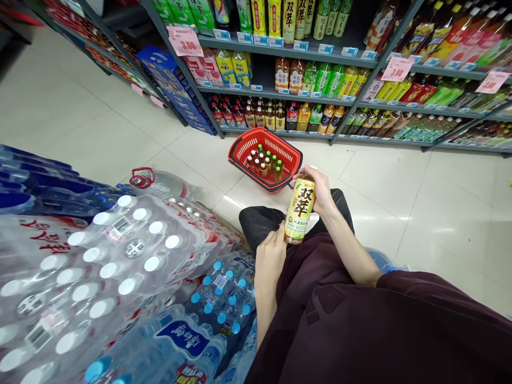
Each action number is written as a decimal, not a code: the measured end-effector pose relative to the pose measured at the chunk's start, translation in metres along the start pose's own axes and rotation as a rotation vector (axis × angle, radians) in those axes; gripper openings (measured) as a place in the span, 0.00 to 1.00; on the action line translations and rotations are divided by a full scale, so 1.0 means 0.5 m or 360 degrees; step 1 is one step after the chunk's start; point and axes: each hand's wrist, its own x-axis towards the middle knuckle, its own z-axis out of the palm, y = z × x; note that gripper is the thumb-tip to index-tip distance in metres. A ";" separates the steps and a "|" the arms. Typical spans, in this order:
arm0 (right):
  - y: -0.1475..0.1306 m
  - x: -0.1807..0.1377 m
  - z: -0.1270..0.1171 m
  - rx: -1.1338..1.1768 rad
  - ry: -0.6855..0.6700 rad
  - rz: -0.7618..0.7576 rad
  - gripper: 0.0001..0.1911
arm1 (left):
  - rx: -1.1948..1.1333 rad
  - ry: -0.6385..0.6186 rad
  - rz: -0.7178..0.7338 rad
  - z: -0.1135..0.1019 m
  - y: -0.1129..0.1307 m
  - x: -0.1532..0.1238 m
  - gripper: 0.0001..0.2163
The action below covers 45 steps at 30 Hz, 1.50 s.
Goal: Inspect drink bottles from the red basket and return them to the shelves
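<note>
The right hand [320,189] is clamped on the shoulder and neck of a yellow-labelled 双萃 drink bottle [301,208]; the left hand [272,248] closes on its side near the base, thumb hidden. The bottle is tilted, label up, in front of the person, to the near right of the red shopping basket [280,143]; any gap between the two cannot be judged.

Handling, as assessed: the bottle appears filled and is probably moderately heavy, slightly yielding under squeeze, unlikely to break. Smooth plastic may slip if damp. The labelled barrel offers the soundest hold, with the neck as second choice.

The bottle is round, with a glossy printed wrap and amber liquid visible at the base. The basket is rigid moulded plastic with slotted walls and a dark handle; it contains small bottles [263,169] with white and green caps.

Beyond the basket runs dark grey shelving [376,72] of straight, hard-edged sections. Left of the basket and nearer the person, taut, wrinkled clear film binds white-capped bottle packs [136,248]. Glossy pale floor tiles [424,208] extend right of the basket.
</note>
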 end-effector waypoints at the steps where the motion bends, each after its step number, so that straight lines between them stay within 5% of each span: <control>1: 0.000 0.000 0.000 0.0018 -0.0020 0.0015 0.16 | 0.0016 -0.0001 0.0005 -0.002 -0.001 -0.001 0.21; 12: -0.002 -0.012 0.008 0.0268 -0.0396 -0.0067 0.15 | -0.0451 -0.0032 -0.0109 0.002 -0.010 -0.012 0.22; 28: -0.011 -0.035 0.020 0.0833 -0.0352 0.0154 0.18 | -0.1312 -0.0375 -0.0148 -0.046 0.017 -0.012 0.15; 45: -0.013 -0.030 0.022 0.0764 -0.0440 0.0138 0.12 | -0.1243 -0.0482 -0.0198 -0.043 0.023 -0.003 0.15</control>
